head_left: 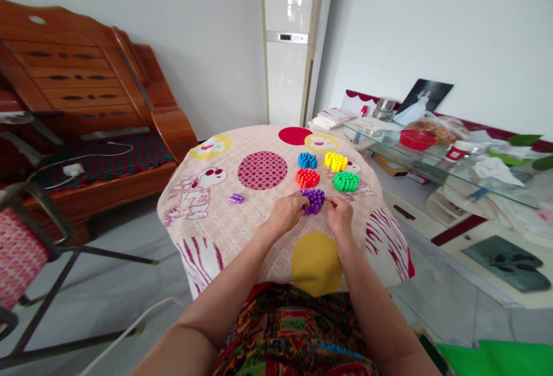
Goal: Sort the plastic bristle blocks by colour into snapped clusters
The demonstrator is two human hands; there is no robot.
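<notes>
A tight cluster of small purple pegs (315, 201) stands upright on the cloth-covered round table (263, 238). From the left, my left hand (287, 213) has its fingers curled against the near-left side of this cluster. My right hand (340, 215) is closed in a pinch at the cluster's right edge; whatever lies between its fingertips is too small to make out. Behind the purple group are similar clusters: red pegs (307, 178), blue pegs (307, 160), yellow pegs (336, 162) and green pegs (346, 181). A few purple pegs (236, 198) lie on their sides, apart to the left.
On the right runs a glass-topped cabinet (475, 171) with a red bowl (417, 140), a paper cup (458, 151) and papers. A wooden bench (78, 88) stands at the left, with a metal-framed chair (26, 243) in front. A tall white cabinet unit (285, 82) is behind the table.
</notes>
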